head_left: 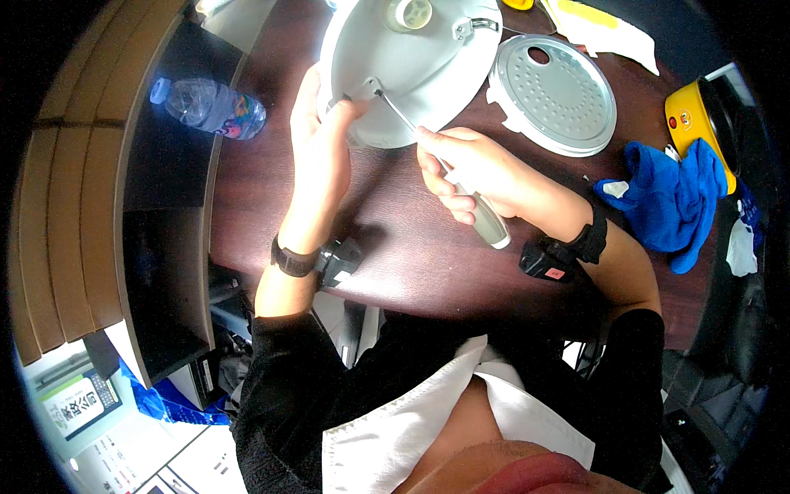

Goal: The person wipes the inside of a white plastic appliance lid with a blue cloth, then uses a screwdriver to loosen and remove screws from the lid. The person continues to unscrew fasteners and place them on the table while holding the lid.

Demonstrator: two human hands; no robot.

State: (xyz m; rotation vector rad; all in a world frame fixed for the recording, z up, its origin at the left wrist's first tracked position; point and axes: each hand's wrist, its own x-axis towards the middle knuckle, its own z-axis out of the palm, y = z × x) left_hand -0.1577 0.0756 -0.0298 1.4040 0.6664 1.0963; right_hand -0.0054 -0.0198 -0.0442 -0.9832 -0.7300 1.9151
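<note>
Clearly, in the head view, a white shell (pixel 440 86), bowl-shaped and with its hollow side exposed, is held above or against a dark brown table (pixel 395 263); which of the two cannot be told. Its near left rim is gripped by the left hand (pixel 322 136), the thumb laid over the inner side and the fingers mostly hidden behind the edge. A screwdriver (pixel 491 224) with a grey handle is clasped by the right hand (pixel 473 169) just outside the shell's near right edge. The handle is wrapped by curled fingers, the thumb and forefinger being closed near the shaft. The shaft is slanted over the rim into the shell, and its tip is brought to a small fitting (pixel 373 82) on the inner wall; whether a screw is engaged cannot be told. Deeper in the shell, a round pale cup (pixel 411 14) is seen, with a metal clip (pixel 479 26) to its right. Just right of the shell, a grey dimpled disc (pixel 568 103) is laid. Farther right, a crumpled blue cloth (pixel 671 198) is set beside a yellow container (pixel 695 123). Left of the shell, a clear bottle (pixel 210 105) is seen lying on its side.
</note>
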